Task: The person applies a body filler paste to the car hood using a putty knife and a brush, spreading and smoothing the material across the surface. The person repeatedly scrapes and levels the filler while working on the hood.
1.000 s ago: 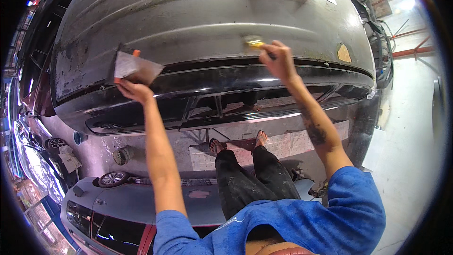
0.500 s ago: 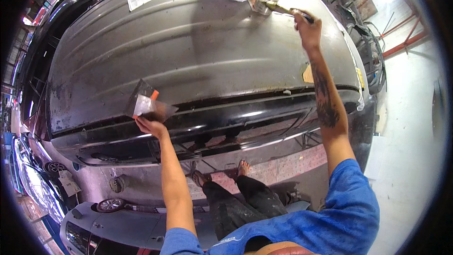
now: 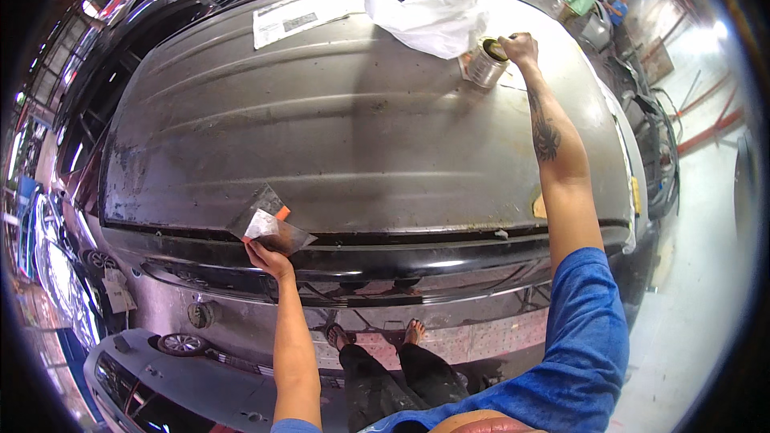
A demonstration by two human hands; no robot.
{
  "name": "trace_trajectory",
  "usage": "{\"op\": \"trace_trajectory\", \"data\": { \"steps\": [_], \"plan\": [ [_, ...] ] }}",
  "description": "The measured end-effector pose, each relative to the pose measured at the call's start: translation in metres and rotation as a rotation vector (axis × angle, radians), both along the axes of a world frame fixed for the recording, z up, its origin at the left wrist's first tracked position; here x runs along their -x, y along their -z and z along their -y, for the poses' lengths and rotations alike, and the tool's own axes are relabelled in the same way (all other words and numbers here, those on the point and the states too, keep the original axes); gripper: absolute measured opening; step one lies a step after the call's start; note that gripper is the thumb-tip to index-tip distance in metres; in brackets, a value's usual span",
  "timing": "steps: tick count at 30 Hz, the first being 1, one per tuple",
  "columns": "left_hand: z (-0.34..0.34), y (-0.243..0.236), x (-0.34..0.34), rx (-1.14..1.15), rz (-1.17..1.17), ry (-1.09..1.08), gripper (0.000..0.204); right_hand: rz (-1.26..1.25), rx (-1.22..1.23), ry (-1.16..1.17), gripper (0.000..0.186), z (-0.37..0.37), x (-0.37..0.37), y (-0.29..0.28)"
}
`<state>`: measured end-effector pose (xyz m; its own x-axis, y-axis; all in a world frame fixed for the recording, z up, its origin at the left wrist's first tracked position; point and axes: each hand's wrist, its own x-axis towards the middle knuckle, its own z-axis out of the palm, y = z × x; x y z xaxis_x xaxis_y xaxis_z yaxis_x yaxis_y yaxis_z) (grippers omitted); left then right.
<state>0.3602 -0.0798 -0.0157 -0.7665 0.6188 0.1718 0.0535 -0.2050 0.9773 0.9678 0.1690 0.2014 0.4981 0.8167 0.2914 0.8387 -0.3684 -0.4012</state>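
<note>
My left hand [image 3: 270, 258] is closed on the lower edge of some thin flat plates [image 3: 265, 223], fanned out, partly see-through with orange strips. They look like filler spreaders; their exact kind is unclear. They are above the near edge of a bare grey car roof [image 3: 385, 144]. At the far right of the roof, my right hand [image 3: 521, 48] is a fist beside the mouth of an open metal can [image 3: 487, 70]. The can is tilted, with yellow-green stuff at its rim. Whatever the fist grips is mostly hidden, though a stick-like handle showed earlier.
A white plastic bag [image 3: 433, 12] with dark contents stands beside the can. A printed paper sheet [image 3: 293, 18] lies at the roof's far left. A yellowish scrap [image 3: 539, 207] is near my right arm. Below stands a grey car [image 3: 184, 389]; other people [image 3: 579, 0] are far right.
My right hand has moved up close against the can, and the handle between them no longer shows. The can now leans. The view has shifted, showing more of the bag; the left hand still holds its plates.
</note>
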Motion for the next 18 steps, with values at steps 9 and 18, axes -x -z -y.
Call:
{"op": "trace_trajectory", "data": {
  "steps": [9,18],
  "plan": [
    [0.003,-0.009,-0.008,0.01,0.0,-0.013,0.048,-0.384,0.007,0.169,0.052,-0.055,-0.042,0.068],
    [0.001,-0.021,-0.009,0.016,-0.212,0.041,0.043,-1.048,-0.621,0.176,0.029,-0.037,-0.116,0.092]
  ]
}}
